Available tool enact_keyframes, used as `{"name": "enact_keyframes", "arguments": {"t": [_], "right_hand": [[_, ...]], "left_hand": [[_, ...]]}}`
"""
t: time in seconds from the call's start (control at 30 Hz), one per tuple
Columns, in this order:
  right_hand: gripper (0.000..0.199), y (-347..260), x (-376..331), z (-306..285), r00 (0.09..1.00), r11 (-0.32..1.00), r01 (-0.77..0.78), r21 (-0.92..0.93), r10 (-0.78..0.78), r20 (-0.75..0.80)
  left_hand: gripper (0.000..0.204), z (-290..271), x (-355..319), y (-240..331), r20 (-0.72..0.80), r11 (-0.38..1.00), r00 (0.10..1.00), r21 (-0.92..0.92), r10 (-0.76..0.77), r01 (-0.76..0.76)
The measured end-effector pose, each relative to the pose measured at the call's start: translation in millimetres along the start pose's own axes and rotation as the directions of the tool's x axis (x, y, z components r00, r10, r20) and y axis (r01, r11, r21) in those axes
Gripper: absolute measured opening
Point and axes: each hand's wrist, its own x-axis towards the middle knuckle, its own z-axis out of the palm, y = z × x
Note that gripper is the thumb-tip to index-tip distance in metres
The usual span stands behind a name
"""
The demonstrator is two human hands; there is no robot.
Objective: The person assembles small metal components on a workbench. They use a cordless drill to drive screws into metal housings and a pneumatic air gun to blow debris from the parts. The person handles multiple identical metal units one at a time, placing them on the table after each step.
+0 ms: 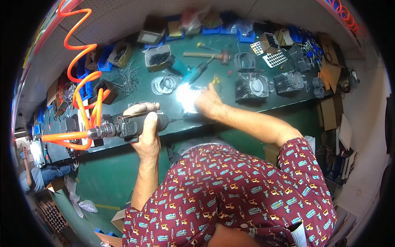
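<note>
My left hand (147, 140) is wrapped around a black air screwdriver (133, 125), whose thin bit points right along the bench's front edge. An orange coiled air hose (98, 107) joins its rear end. My right hand (210, 103) reaches across to a brightly lit part (190, 99), its fingers bent against the right side. Glare washes out that part's shape and hides what the fingertips grip. Just behind it lies a teal power drill (191, 74) with a long dark bit. Left of the glare are flat metal gaskets (164, 84).
On the green bench (224, 94), finned cylinders (251, 87) stand to the right. Behind lie a wooden-handled hammer (201, 54), metal rings (244, 61) and a box of small dark parts (158, 58). Loose rods (126, 78) lie left. Another person (39, 177) is at far left.
</note>
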Motion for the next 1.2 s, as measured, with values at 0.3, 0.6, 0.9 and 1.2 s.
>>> {"name": "enact_keyframes", "arguments": {"t": [0.3,0.6,0.9,1.2], "right_hand": [[0.050,-2.2,-5.1,8.1,0.988,0.987,-0.094,0.134,0.108,-0.106],[0.044,-2.4,-6.6,13.1,0.973,0.948,-0.126,0.293,0.175,-0.148],[0.053,-5.1,-4.7,3.8,0.995,0.984,-0.097,0.149,0.101,-0.023],[0.058,-5.1,-4.5,-7.0,0.993,0.973,-0.115,0.200,0.117,0.001]], "left_hand": [[0.030,-2.7,0.5,-6.0,0.021,1.000,0.999,0.015,-0.024,0.024],[0.030,-1.4,-1.8,-5.2,0.037,0.998,0.999,0.059,-0.032,0.030],[0.029,-4.5,-4.2,-4.7,0.014,0.995,0.998,0.080,-0.067,0.066],[0.029,-4.6,-7.2,-3.7,0.028,0.996,0.999,0.086,-0.032,0.030]]}}
